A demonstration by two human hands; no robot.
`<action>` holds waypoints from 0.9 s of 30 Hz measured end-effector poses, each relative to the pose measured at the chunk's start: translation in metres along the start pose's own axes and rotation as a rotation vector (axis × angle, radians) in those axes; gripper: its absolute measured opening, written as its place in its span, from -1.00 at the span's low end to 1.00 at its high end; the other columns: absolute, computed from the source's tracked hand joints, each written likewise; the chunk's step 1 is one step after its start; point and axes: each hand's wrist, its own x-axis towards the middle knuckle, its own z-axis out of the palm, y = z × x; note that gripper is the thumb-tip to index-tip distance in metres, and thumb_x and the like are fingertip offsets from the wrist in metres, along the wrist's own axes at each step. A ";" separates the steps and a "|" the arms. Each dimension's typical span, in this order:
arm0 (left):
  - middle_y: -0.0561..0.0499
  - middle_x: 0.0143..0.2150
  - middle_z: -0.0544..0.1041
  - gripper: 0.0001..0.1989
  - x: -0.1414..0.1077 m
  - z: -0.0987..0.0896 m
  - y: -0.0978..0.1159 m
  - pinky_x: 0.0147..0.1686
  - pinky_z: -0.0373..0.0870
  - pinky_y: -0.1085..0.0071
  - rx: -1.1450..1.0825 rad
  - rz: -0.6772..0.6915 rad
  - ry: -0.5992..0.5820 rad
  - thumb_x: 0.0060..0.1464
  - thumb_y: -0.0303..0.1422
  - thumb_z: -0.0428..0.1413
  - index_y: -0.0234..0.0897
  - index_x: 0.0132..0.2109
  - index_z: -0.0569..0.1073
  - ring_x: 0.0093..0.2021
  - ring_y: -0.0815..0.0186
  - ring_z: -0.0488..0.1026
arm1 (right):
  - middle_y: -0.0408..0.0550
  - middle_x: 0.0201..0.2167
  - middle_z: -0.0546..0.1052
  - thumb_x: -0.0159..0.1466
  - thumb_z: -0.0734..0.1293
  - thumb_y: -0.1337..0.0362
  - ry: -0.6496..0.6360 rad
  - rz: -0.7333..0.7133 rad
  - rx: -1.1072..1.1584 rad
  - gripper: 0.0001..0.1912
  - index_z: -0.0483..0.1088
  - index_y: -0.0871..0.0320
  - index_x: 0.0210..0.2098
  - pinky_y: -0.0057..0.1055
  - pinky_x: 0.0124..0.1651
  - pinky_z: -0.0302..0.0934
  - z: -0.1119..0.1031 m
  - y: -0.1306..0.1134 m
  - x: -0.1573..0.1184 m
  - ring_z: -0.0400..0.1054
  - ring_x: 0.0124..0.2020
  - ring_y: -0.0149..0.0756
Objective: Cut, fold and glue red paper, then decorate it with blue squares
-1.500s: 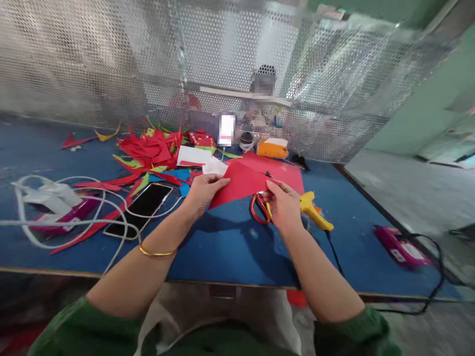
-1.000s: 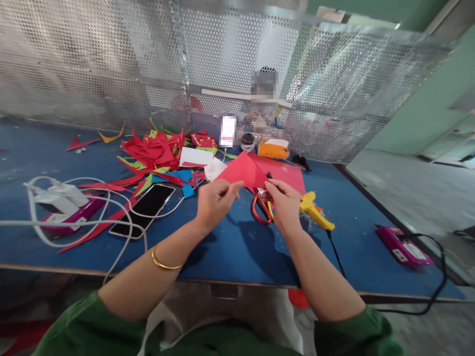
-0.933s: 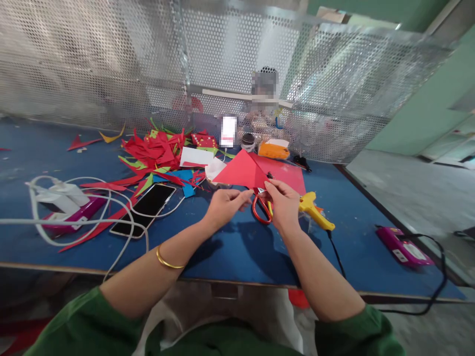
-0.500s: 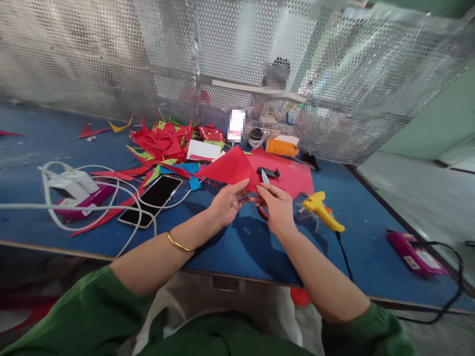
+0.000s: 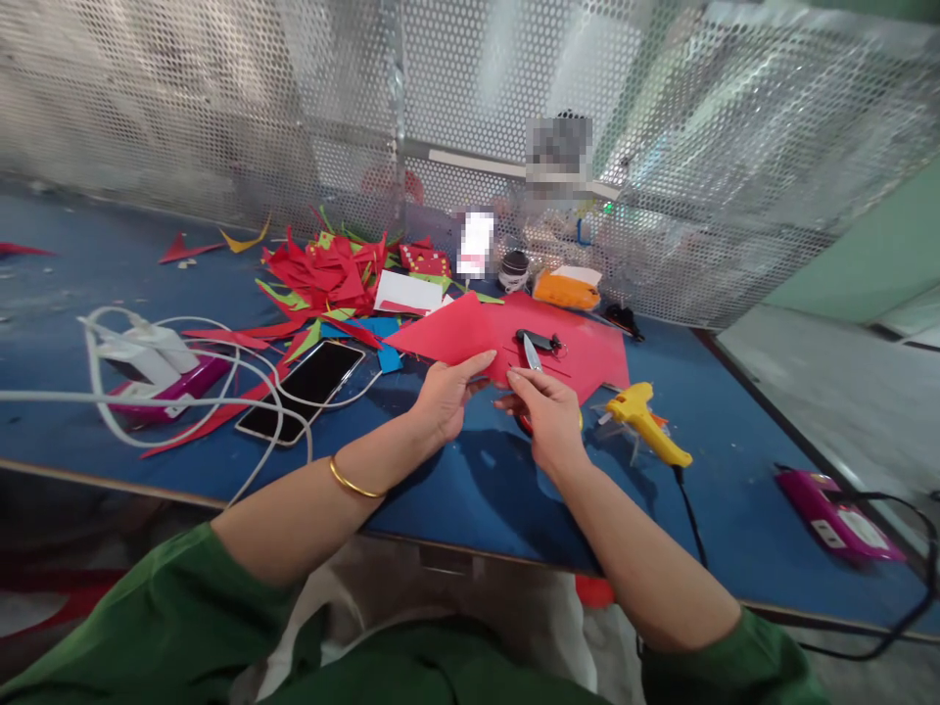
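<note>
My left hand is closed on a folded piece of red paper, thumb on top and fingers beneath. The paper's pointed end reaches out to the left. My right hand pinches the paper's lower right edge between thumb and forefinger. Scissors lie under and behind the right hand; their blade shows above the knuckles, and parts of the handles peek out around the hand. Behind them a larger red sheet lies flat, bearing a small black object with a ring.
A yellow glue gun lies to the right, a purple power strip beyond it. On the left are a phone, white cables and another purple strip. Red and green scraps pile up before the perforated metal screen.
The view has shifted slightly. My right fingertips have drawn a little apart from my left, at the paper's edge, and more of the scissors' handles shows.
</note>
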 end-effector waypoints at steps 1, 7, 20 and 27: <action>0.04 -0.41 0.61 -0.75 0.001 0.000 0.003 -0.33 0.41 0.41 0.010 0.019 0.017 -0.27 -0.43 0.42 -0.34 -0.37 0.57 -0.42 0.36 0.50 | -0.16 -0.60 0.57 -0.06 0.53 0.08 0.002 -0.001 -0.001 -0.72 0.59 0.13 -0.44 -0.45 -0.56 0.21 -0.002 -0.003 0.000 0.40 -0.64 -0.37; 0.04 -0.43 0.61 -0.79 0.007 -0.004 0.018 -0.41 0.39 0.43 0.067 0.043 0.113 -0.22 -0.45 0.40 -0.31 -0.35 0.57 -0.47 0.36 0.49 | -0.19 -0.63 0.48 -0.01 0.50 -0.01 0.017 0.004 0.011 -0.68 0.56 0.14 -0.50 -0.50 -0.56 0.16 -0.016 -0.014 0.005 0.32 -0.64 -0.48; 0.00 -0.41 0.61 -0.88 0.007 -0.003 0.016 -0.38 0.39 0.40 0.126 -0.036 0.063 -0.13 -0.45 0.37 -0.30 -0.39 0.58 -0.45 0.35 0.49 | -0.19 -0.61 0.49 -0.10 0.58 0.07 -0.164 0.041 -0.117 -0.71 0.56 0.14 -0.52 -0.49 -0.52 0.14 -0.009 -0.013 -0.001 0.26 -0.61 -0.48; 0.00 -0.41 0.60 -0.88 0.007 -0.003 0.018 -0.37 0.39 0.41 0.105 -0.078 0.055 -0.13 -0.44 0.36 -0.29 -0.40 0.56 -0.46 0.37 0.47 | -0.21 -0.60 0.49 -0.05 0.52 0.14 -0.178 0.008 -0.150 -0.80 0.55 0.12 -0.49 -0.46 -0.49 0.16 -0.008 -0.014 -0.002 0.27 -0.59 -0.45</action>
